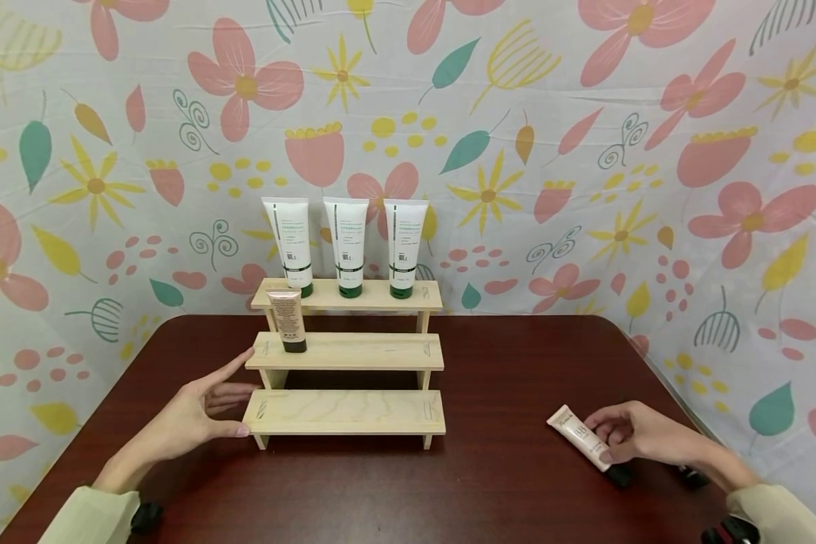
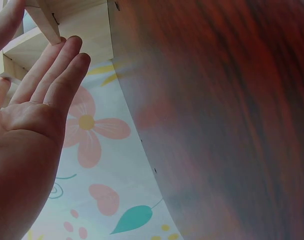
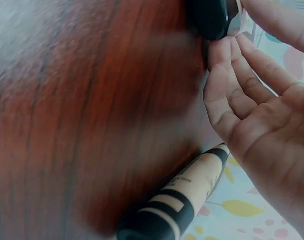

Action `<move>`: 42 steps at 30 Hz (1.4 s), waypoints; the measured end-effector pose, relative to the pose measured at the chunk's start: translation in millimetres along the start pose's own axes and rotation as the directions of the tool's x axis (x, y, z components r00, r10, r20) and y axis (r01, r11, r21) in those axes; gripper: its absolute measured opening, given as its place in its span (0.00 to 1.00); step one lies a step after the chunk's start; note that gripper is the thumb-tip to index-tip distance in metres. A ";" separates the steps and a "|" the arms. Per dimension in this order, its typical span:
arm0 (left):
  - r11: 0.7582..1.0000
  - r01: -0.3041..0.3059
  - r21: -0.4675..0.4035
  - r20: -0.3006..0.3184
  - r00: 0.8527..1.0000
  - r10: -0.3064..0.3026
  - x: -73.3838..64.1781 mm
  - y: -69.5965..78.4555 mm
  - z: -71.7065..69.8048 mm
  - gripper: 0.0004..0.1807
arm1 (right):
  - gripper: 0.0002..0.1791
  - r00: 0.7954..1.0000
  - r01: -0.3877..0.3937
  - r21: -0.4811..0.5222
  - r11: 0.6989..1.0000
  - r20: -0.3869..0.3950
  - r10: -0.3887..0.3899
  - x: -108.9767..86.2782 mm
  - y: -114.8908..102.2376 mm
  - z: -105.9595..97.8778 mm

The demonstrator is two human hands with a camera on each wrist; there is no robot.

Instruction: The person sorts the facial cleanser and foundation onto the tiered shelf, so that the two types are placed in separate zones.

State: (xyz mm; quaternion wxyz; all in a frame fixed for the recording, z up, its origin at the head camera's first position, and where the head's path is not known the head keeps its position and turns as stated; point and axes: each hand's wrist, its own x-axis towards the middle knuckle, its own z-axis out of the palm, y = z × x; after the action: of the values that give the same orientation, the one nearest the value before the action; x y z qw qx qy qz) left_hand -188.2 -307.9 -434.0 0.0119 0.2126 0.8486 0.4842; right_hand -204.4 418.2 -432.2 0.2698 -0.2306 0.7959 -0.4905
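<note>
right hand (image 1: 642, 432) on pale black-capped tube (image 1: 576, 437)

In the head view, fine print on the three white plastic tubes with green caps (image 1: 350, 245) is too small to read, and the right forearm (image 1: 719, 462) partly hides a dark object (image 1: 692, 477) at near right. The glossy reddish-brown tabletop (image 1: 503, 400) blurs in both wrist views. The right one crops the slim beige tube (image 1: 578, 437) held by the right hand (image 1: 642, 434); the left crops the pale wooden three-step stand (image 1: 347, 412) and left hand (image 2: 31, 120).
</note>
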 end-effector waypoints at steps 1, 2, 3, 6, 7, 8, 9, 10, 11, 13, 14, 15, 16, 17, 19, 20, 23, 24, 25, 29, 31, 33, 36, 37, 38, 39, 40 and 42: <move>1.000 -0.001 -0.001 -0.001 1.000 0.001 0.0 -0.2 -0.2 0.63 | 0.25 1.000 0.001 -0.007 1.000 0.001 -0.001 1.1 -0.6 0.1; 1.000 -0.002 -0.001 -0.001 1.000 0.002 0.0 -0.3 -0.3 0.63 | 0.25 1.000 0.002 -0.013 1.000 0.002 -0.002 2.0 -1.1 0.1; 1.000 -0.003 0.000 -0.002 1.000 0.003 0.0 -0.5 -0.3 0.63 | 0.25 1.000 0.003 -0.021 1.000 0.002 -0.003 2.9 -1.4 0.2; 1.000 -0.006 0.000 -0.001 1.000 0.006 0.0 -1.2 -0.2 0.63 | 0.25 1.000 -0.001 -0.021 1.000 0.009 0.001 4.7 -1.8 0.3; 1.000 -0.008 0.001 -0.001 1.000 0.008 0.0 -1.3 -0.2 0.63 | 0.24 1.000 -0.001 -0.023 1.000 0.011 0.001 5.0 -1.7 0.2; 1.000 -0.009 0.003 -0.001 1.000 0.009 0.0 -1.5 -0.2 0.63 | 0.24 1.000 -0.001 -0.022 1.000 0.014 0.001 5.2 -1.5 0.1; 1.000 -0.011 0.005 0.000 1.000 0.011 0.0 -1.7 -0.2 0.63 | 0.24 1.000 -0.006 -0.018 1.000 0.015 0.006 5.5 -1.3 -0.1; 1.000 -0.012 0.005 0.000 1.000 0.012 0.0 -1.8 -0.2 0.63 | 0.24 1.000 -0.006 -0.009 1.000 0.020 0.006 5.6 -1.2 -0.2; 1.000 -0.014 0.005 0.000 1.000 0.014 0.0 -2.0 -0.3 0.63 | 0.24 1.000 -0.003 -0.005 1.000 0.025 0.003 5.8 -1.0 -0.4; 1.000 -0.013 0.006 -0.002 1.000 0.013 0.1 -2.0 -0.4 0.63 | 0.23 0.999 0.001 0.011 1.000 0.033 -0.001 6.0 -0.2 -0.9; 1.000 -0.011 0.006 -0.003 1.000 0.011 0.3 -1.8 -0.3 0.63 | 0.23 0.999 0.003 0.024 1.000 0.039 -0.004 6.1 0.4 -1.2; 1.000 -0.009 0.005 -0.003 1.000 0.009 0.4 -1.7 -0.3 0.63 | 0.23 0.999 0.006 0.040 0.999 0.048 -0.007 6.1 1.0 -1.4; 1.000 -0.006 0.005 -0.003 1.000 0.006 0.4 -1.4 -0.3 0.63 | 0.23 0.998 0.013 0.053 0.999 0.058 -0.016 6.1 1.4 -1.5; 1.000 -0.004 0.005 -0.004 1.000 0.004 0.4 -1.2 -0.2 0.63 | 0.24 0.998 0.014 0.065 0.998 0.064 -0.018 6.0 1.9 -1.6; 1.000 -0.001 0.004 -0.004 1.000 0.001 0.4 -0.6 -0.2 0.63 | 0.25 0.997 0.014 0.101 0.995 0.076 -0.022 5.8 2.6 -1.3; 1.000 -0.001 0.005 -0.003 1.000 0.001 0.3 -0.3 -0.1 0.63 | 0.25 0.996 0.015 0.116 0.993 0.081 -0.024 5.7 2.6 -0.9; 1.000 -0.002 0.006 -0.002 1.000 0.002 0.3 0.5 0.1 0.63 | 0.26 0.996 0.021 0.140 0.990 0.079 -0.033 6.0 1.4 1.2; 1.000 -0.002 0.006 -0.002 1.000 0.002 0.3 0.7 0.2 0.63 | 0.26 0.996 0.025 0.138 0.990 0.076 -0.036 6.4 0.5 2.2; 1.000 -0.002 0.006 -0.002 1.000 0.002 0.3 0.9 0.2 0.63 | 0.26 0.997 0.033 0.132 0.991 0.072 -0.042 6.8 -0.4 3.3; 1.000 -0.001 0.006 -0.002 1.000 0.001 0.3 1.0 -0.1 0.63 | 0.26 0.998 0.044 0.084 0.995 0.035 -0.048 9.8 -5.6 7.9; 1.000 -0.001 0.006 -0.002 1.000 0.001 0.5 1.1 -0.2 0.63 | 0.26 0.999 0.047 0.074 0.996 0.014 -0.048 10.8 -8.2 9.9; 1.000 0.000 0.006 -0.002 1.000 0.001 0.6 1.1 -0.3 0.63 | 0.27 0.999 0.034 0.081 0.996 -0.006 -0.034 12.1 -11.1 12.0; 1.000 -0.001 0.007 0.001 1.000 0.001 0.3 1.7 -0.2 0.63 | 0.26 0.999 0.039 0.113 0.993 -0.012 -0.038 14.7 -13.9 15.3; 1.000 -0.001 0.006 0.002 1.000 0.001 0.2 1.9 -0.2 0.63 | 0.26 0.999 0.037 0.124 0.992 -0.013 -0.036 15.7 -14.8 16.4; 1.000 -0.001 0.007 0.003 1.000 0.001 0.1 2.2 -0.1 0.63 | 0.26 0.999 0.040 0.133 0.990 -0.014 -0.038 16.7 -15.3 17.4; 1.000 -0.002 0.007 0.004 1.000 0.002 0.0 2.6 -0.1 0.63 | 0.25 0.999 0.041 0.144 0.989 -0.014 -0.039 17.8 -15.7 18.2; 1.000 -0.002 0.008 0.005 1.000 0.002 -0.3 2.8 -0.1 0.63 | 0.25 0.999 0.040 0.151 0.988 -0.017 -0.038 18.6 -16.3 19.1; 1.000 -0.005 0.008 0.005 1.000 0.005 -0.5 2.9 -0.2 0.63 | 0.25 0.999 0.034 0.156 0.987 -0.032 -0.030 20.3 -17.0 20.9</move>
State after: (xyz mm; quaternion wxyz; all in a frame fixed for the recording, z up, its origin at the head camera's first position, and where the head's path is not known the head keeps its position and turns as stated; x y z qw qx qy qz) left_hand -186.7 -307.0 -431.6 0.0119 0.2157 0.8501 0.4802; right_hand -204.1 384.6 -428.7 0.2672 -0.2141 0.7551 -0.5591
